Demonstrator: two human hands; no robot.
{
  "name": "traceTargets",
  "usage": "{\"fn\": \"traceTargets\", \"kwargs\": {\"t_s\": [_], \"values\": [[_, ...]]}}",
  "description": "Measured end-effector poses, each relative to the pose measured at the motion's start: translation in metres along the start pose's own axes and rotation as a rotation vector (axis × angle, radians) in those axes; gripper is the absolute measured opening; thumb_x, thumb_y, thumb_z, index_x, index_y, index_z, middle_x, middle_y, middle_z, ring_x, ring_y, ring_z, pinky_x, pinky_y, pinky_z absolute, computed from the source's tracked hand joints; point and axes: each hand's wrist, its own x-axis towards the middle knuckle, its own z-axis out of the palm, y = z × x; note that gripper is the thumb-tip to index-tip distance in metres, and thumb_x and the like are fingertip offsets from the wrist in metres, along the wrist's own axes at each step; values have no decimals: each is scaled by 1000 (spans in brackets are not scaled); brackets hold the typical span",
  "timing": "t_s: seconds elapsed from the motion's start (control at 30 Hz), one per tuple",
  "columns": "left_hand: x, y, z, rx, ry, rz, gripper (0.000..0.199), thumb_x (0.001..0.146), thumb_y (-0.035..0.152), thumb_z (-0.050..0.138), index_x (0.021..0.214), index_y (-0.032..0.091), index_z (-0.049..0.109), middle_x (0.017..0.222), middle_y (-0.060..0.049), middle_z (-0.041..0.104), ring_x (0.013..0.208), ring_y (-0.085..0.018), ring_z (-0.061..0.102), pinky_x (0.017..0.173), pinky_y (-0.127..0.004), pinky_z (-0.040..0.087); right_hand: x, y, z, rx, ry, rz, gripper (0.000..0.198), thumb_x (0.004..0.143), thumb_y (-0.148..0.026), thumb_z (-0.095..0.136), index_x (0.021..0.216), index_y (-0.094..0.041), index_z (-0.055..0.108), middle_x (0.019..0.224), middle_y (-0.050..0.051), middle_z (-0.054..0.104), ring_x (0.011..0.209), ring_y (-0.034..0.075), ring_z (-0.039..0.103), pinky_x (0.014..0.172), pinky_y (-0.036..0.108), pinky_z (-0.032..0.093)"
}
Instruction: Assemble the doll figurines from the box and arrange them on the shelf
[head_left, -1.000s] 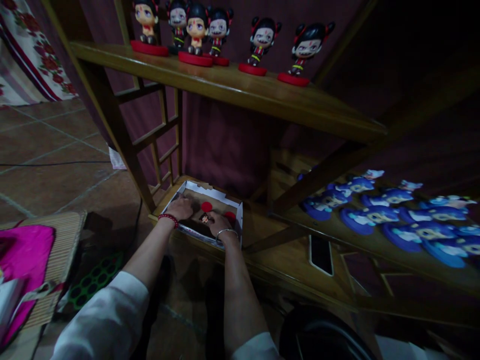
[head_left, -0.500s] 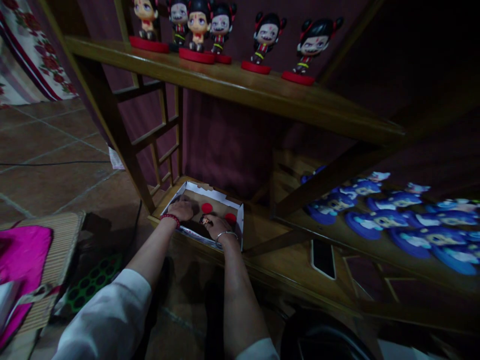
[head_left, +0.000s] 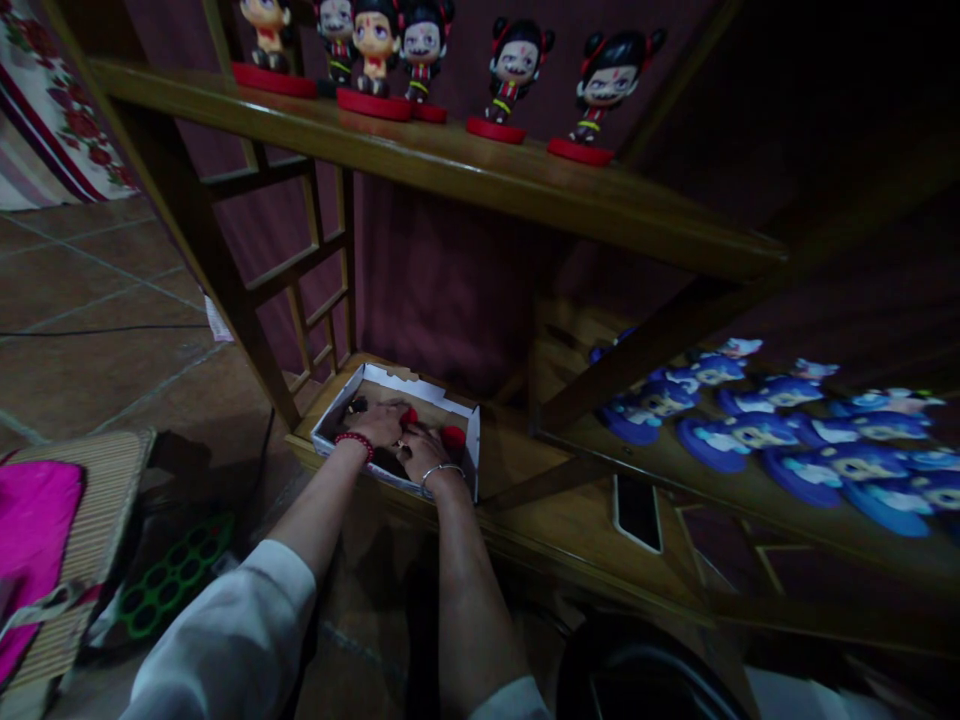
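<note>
A shallow white cardboard box [head_left: 474, 440] rests on the lower shelf, with both my hands inside it. My left hand [head_left: 380, 424], wearing a red bead bracelet, has its fingertips closed at the edge of a red round base [head_left: 409, 415]. Beside it, my right hand [head_left: 421, 452], with a silver bangle, is closed around a small dark-haired figurine [head_left: 403, 446], mostly covered by the fingers. Another red round base [head_left: 453, 436] lies by the right hand's knuckles. A small dark object [head_left: 357, 404] is in the box's left corner, too dim to make out.
Overhead, a wooden shelf [head_left: 450, 160] carries several black-haired figurines on red bases [head_left: 516, 75]. To the right stand several blue figurines [head_left: 750, 435]. A phone [head_left: 637, 512] lies on the lower shelf. A green tray with holes [head_left: 176, 575] is on the floor at left.
My left hand has moved right, from the box's left side to the red base near my right hand. The right hand stays on the figurine. The whole view has shifted slightly.
</note>
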Motion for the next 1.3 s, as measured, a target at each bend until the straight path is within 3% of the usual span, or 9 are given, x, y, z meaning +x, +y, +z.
{"fn": "traceTargets", "kwargs": {"t_s": [0.27,0.43,0.67,0.9,1.1,1.3], "values": [[10,0,12,198,-90,167,39,73,18,48,111,13,52,129,-11,44,127,-20,25,102,-34,18,-4,1,-3,32,41,73,24,77,-18,46,91,-14,65,107,12,59,102,17,52,88,24,36],[12,-1,17,164,-52,107,41,73,20,48,113,13,49,135,-13,35,126,-20,27,102,-35,21,-5,0,-6,15,35,130,23,76,-16,46,86,-16,67,100,11,63,96,17,55,84,24,38],[11,-5,19,120,-20,106,47,71,23,55,117,23,46,131,-6,40,122,-21,31,101,-38,23,-4,-4,-6,-3,30,131,24,77,-17,46,91,-15,65,102,12,63,95,17,56,81,24,39],[3,1,17,134,-57,15,58,65,35,62,120,31,44,134,-7,29,122,-29,27,94,-44,31,-6,-2,-8,7,17,150,22,75,-16,49,89,-18,66,98,10,65,95,18,57,79,24,40],[-4,11,11,122,-20,-90,46,69,29,58,113,29,48,128,-11,33,116,-30,35,88,-42,37,-9,0,-9,19,25,242,20,76,-17,49,91,-18,62,96,8,65,94,18,57,78,25,40],[-7,15,8,143,-9,-142,35,77,24,45,112,25,47,120,-13,40,111,-29,41,85,-44,39,-13,-5,-12,25,28,218,34,76,-18,48,111,-19,50,108,8,59,99,18,54,81,26,39]]}}
